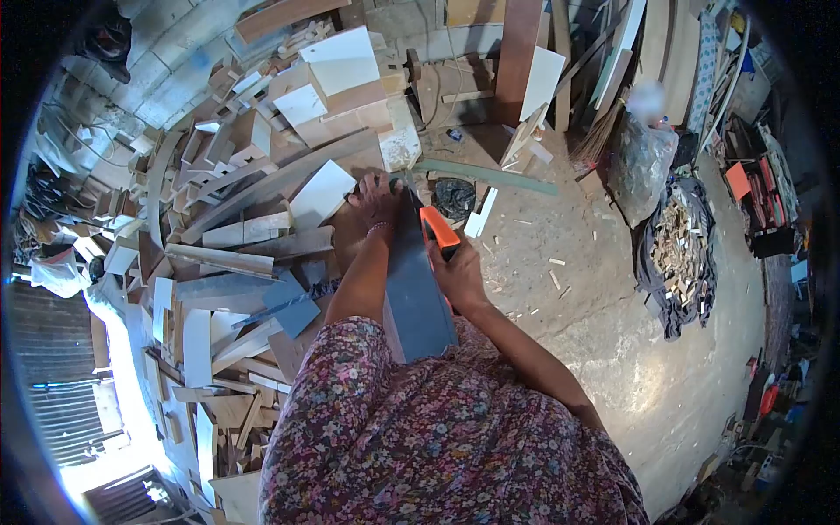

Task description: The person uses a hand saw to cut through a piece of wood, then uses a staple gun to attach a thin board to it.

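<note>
My right hand is closed around the orange and black handle of what looks like a handsaw, at the right edge of a long dark grey board. Its blade is mostly hidden from above. The board runs away from my body, its near end against my floral garment. At the far end, my left hand grips the board from its left side, fingers bent over it. A white panel lies just left of that hand.
Wood offcuts are heaped along the left. A green strip and a black plastic bag lie ahead. On the right, a dark cloth holds wood scraps beside a filled clear plastic bag. Small chips dot the concrete floor.
</note>
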{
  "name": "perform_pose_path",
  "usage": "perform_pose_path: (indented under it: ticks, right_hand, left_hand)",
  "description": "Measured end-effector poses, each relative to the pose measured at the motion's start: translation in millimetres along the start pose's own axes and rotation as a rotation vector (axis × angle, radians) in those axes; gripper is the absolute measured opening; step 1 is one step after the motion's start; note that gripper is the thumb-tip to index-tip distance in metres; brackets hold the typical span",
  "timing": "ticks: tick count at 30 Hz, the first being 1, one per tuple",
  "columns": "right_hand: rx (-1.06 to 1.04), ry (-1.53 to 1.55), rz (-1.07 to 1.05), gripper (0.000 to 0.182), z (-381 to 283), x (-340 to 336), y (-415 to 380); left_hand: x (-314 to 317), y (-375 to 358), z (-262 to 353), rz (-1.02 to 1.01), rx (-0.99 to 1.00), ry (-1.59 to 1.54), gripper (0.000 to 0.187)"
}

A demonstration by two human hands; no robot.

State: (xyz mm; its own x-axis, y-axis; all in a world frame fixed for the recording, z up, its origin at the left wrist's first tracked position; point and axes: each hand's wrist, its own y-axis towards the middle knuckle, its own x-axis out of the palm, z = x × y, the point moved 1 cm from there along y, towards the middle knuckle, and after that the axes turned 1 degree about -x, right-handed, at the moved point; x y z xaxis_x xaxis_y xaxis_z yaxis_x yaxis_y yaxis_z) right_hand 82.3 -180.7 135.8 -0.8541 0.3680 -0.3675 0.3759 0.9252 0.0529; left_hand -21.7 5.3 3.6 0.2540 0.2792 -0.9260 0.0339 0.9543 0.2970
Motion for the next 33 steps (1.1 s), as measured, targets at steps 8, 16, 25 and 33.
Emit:
perform_pose_path:
  ticks: [8,16,25,33]
  right_hand:
    - [0.199,-0.022,-0.194,0.027,14,1,49]
    - [-0.079,0.008,-0.105,0.023,-40,-31,5]
    - [0.019,-0.001,-0.079,0.027,-37,-51,-32]
    - [0.045,-0.019,-0.029,0.025,-6,-19,5]
  left_hand:
    - [22,-4,-7,0.111,0.046,0.006,0.036]
    - [20,-9,-12,0.141,0.057,-0.001,0.035]
    - [14,1,-6,0.130,0.052,-0.089,0.034]
    - [6,-4,-2,0.140,0.068,-0.015,0.035]
